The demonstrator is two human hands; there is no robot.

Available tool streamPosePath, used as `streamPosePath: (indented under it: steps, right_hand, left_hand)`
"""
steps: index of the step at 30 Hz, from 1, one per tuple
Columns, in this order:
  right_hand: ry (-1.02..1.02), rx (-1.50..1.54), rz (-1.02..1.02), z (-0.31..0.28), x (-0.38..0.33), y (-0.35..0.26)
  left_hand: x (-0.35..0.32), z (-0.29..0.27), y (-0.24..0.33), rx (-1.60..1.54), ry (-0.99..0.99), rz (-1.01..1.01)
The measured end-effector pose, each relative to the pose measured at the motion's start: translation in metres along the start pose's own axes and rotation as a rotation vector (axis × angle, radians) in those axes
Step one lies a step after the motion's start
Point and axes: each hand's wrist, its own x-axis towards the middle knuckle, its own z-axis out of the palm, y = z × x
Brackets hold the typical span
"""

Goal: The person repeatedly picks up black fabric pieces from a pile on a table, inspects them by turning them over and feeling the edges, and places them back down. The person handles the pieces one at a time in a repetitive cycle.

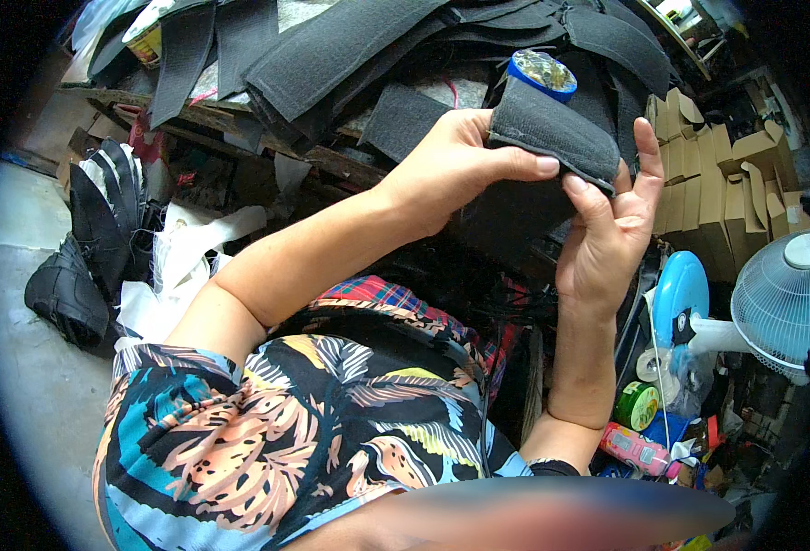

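Between my two hands is a dark grey fabric piece (552, 133) with a rounded end and a stitched edge, held up in front of the table. My left hand (460, 165) grips its left end, the thumb lying along the lower edge and the fingers hidden behind. My right hand (611, 216) pinches the rounded right end between thumb and index finger, with other fingers raised. Just behind the piece, a round blue-rimmed container (542, 73) holds small things I cannot make out. Nearby on the table lies a flat dark grey fabric piece (405, 119).
Long dark grey strips (331, 55) heap across the table. At right stand several cardboard boxes (708, 184), a blue and white fan (776, 294), a green round tin (637, 406) and a pink bottle (639, 450). Black stitched pieces (83, 266) and white cloth (189, 257) lie at left.
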Motion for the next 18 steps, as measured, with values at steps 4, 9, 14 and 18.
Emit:
streamPosePath:
  steps: [4,9,14,18]
  right_hand:
    - [-0.001,0.115,0.041,-0.005,0.002,-0.006]
    - [0.010,0.142,0.149,-0.013,-0.004,-0.009]
    - [-0.087,0.029,0.080,-0.015,-0.005,-0.005]
    - [-0.114,-0.093,-0.010,-0.006,-0.010,0.001]
  left_hand:
    - [0.002,-0.011,0.002,-0.222,-0.008,-0.114]
    - [0.004,-0.026,0.003,-0.329,-0.018,-0.190]
    - [0.004,-0.021,0.003,-0.071,-0.022,-0.103]
    - [-0.002,-0.005,0.005,0.235,-0.058,0.091]
